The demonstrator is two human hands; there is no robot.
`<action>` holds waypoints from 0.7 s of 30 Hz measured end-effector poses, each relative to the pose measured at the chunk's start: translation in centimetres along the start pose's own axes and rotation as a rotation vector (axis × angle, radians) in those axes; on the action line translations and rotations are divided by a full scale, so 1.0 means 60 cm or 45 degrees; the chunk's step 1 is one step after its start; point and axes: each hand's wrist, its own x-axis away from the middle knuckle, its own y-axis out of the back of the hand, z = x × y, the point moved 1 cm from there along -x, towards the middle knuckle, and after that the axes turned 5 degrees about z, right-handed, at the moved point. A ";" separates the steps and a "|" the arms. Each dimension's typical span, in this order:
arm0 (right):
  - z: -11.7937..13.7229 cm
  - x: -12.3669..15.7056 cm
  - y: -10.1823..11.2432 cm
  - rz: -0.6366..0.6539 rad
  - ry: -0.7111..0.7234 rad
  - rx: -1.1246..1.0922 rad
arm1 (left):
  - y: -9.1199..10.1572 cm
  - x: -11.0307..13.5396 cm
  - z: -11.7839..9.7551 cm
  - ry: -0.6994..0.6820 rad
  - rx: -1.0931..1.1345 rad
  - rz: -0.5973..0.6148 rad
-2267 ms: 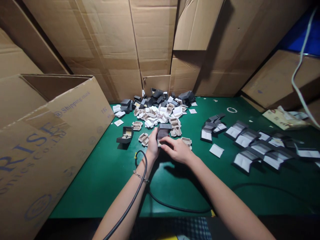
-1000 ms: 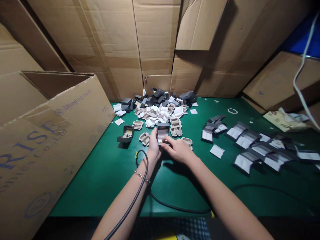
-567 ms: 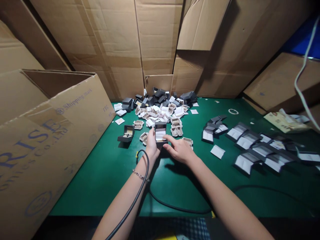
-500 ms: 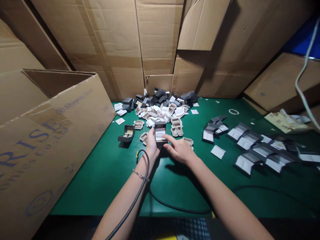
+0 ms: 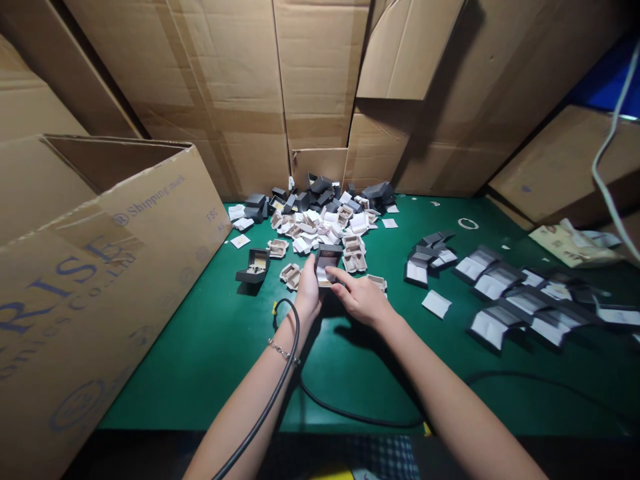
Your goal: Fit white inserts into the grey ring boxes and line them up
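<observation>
Both hands meet over the green table point(image 5: 210, 360). My left hand point(image 5: 309, 292) grips a small dark hinged box point(image 5: 327, 260) by its left side, lid tilted down over a pale lining. My right hand point(image 5: 361, 298) pinches the box's front edge with thumb and forefinger. A bracelet circles my left wrist, and a black cable point(image 5: 280, 373) runs along that forearm. Just beyond lies a heap of pale inserts and dark boxes point(image 5: 320, 217).
One open dark box point(image 5: 254, 266) stands left of my hands. Rows of open dark boxes with white pads point(image 5: 505, 293) fill the right side. A large open carton point(image 5: 100, 267) stands at the left. Cardboard sheets point(image 5: 310, 93) wall the back.
The box's lid stood upright showing the white lining half a second ago; now it is tipped down toward the base. Both hands stay in nearly the same spot.
</observation>
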 end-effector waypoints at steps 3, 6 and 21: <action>0.000 0.000 0.000 -0.007 -0.028 0.008 | -0.003 0.003 0.001 0.008 -0.010 0.050; -0.002 -0.001 -0.002 -0.027 -0.050 0.016 | 0.004 -0.002 0.009 -0.014 -0.077 0.080; 0.002 -0.003 -0.003 -0.101 -0.039 -0.355 | 0.010 0.009 0.012 -0.411 -0.605 0.203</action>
